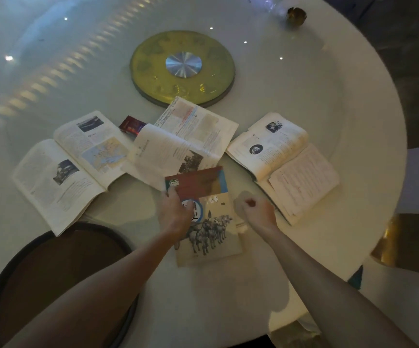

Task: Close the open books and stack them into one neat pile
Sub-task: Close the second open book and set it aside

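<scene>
A closed book (208,217) with a red-brown top band and horses on its cover lies on the white round table (303,79) in front of me. My left hand (175,212) rests on the cover's left side, fingers at its upper left corner. My right hand (256,209) hovers just right of this book, fingers curled shut with nothing in them. Three books lie open behind: one at the left (70,169), one in the middle (178,144), one at the right (283,164).
A gold turntable disc (153,59) with a silver hub sits at the table's centre. A small dark red box (131,124) lies between the left and middle books. A dark round stool (52,272) stands at lower left, a small gold cup (296,15) at the far edge.
</scene>
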